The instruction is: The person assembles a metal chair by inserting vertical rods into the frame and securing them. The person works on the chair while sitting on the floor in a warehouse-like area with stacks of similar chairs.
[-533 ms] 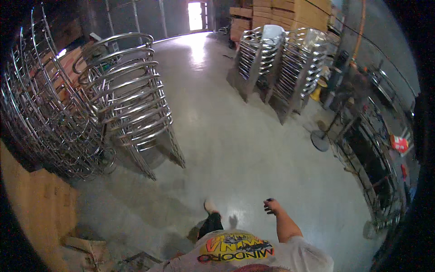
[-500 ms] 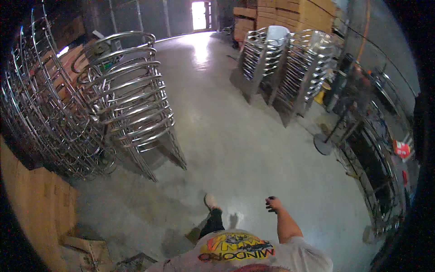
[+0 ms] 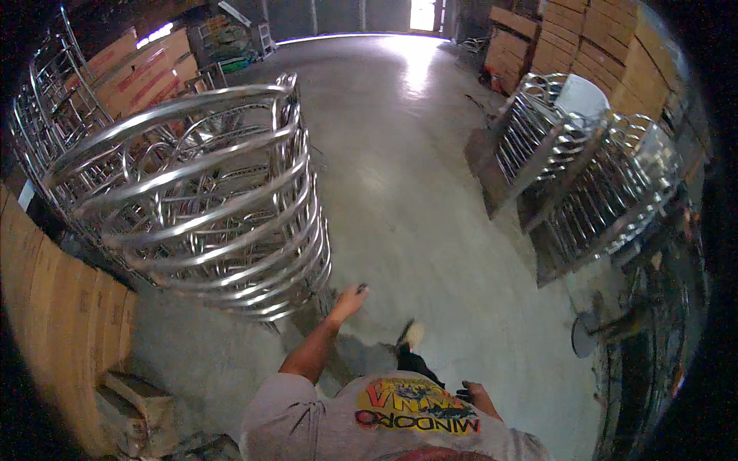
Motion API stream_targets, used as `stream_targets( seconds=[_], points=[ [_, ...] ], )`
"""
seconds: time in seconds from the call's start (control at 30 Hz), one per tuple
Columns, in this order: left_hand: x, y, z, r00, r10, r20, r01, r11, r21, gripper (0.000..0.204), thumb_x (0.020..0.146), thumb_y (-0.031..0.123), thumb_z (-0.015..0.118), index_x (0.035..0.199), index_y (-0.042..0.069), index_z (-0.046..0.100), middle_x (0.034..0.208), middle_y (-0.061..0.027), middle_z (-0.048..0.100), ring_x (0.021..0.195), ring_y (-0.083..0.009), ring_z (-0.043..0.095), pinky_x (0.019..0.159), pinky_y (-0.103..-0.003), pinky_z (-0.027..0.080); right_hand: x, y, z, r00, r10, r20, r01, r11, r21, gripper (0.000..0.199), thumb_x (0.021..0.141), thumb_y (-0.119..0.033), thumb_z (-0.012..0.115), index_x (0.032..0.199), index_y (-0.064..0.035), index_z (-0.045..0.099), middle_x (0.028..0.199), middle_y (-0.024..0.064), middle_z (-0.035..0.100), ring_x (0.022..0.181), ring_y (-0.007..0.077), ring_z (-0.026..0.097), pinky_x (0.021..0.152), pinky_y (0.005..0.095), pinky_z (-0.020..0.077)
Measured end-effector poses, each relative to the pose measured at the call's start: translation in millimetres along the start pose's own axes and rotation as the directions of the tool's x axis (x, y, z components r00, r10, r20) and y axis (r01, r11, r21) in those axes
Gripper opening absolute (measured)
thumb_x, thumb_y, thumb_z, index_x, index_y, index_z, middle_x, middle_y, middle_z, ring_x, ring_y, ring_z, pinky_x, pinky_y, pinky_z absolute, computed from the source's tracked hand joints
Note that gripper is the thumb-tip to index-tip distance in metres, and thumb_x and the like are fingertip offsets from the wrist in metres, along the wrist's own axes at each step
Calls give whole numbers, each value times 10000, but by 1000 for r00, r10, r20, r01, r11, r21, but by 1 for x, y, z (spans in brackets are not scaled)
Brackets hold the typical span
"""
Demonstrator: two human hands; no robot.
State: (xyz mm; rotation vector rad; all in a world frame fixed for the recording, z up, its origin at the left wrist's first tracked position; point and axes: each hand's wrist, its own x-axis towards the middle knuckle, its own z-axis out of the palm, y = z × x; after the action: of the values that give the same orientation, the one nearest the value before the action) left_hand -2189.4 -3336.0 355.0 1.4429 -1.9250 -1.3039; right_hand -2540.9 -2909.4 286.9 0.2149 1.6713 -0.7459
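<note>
My left hand [image 3: 351, 300] is swung forward over the floor, just right of a tall stack of shiny tubular metal chair frames [image 3: 223, 192], and looks apart from it. Its fingers are small and bunched, with a dark patch at their tips; whether anything is in them I cannot make out. Low beside my body hangs my right hand [image 3: 477, 395], partly hidden by my shirt. The fingers that show are dark and loosely apart, with nothing seen in them. One of my feet [image 3: 413, 333] is out ahead on the concrete.
Two stacks of metal chairs [image 3: 550, 138] stand at the right, before piled cardboard boxes [image 3: 569, 34]. More cartons [image 3: 58, 300] line the left side. A round-based stand [image 3: 584, 335] is at the lower right. Concrete floor [image 3: 384, 200] runs to a bright doorway [image 3: 423, 14].
I have moved forward, and the left metal stack now looms larger. My left hand has come into view; my right hand has dropped back toward my body. The right-hand stacks sit farther right.
</note>
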Motion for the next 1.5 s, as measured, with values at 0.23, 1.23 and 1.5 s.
stream_targets(
  seconds=[0.23, 1.23, 1.5],
  points=[
    [196, 44, -32, 996, -51, -77, 54, 998, 33, 500, 886, 370, 594, 1233, 10, 566, 1134, -193, 643, 1060, -326, 617, 915, -403, 474, 131, -377, 92, 947, -303, 109, 305, 952, -2, 310, 905, -316, 569, 1072, -60, 513, 904, 145, 629, 704, 289, 635, 608, 452, 557],
    [526, -35, -56, 285, -929, -235, 809, 365, -461, 330, 895, 359, 537, 925, 52, 653, 943, -210, 655, 909, -382, 635, 805, -511, 486, 333, -1064, 911, 711, 511, 482, 699, -586, -410, 341, 930, -320, 585, 1098, -27, 632, 880, 118, 655, 709, 198, 614, 618, 356, 522],
    [639, 1, -65, 42, -999, 34, 432, -12, -902, 333, 876, 357, 555, 963, 48, 645, 975, -197, 652, 925, -365, 629, 817, -497, 483, 287, -1149, 1035, 747, 643, -169, 507, -715, -481, 302, 930, -258, 573, 1189, -106, 540, 1149, 88, 601, 990, 274, 612, 729, 432, 544]
  ],
)
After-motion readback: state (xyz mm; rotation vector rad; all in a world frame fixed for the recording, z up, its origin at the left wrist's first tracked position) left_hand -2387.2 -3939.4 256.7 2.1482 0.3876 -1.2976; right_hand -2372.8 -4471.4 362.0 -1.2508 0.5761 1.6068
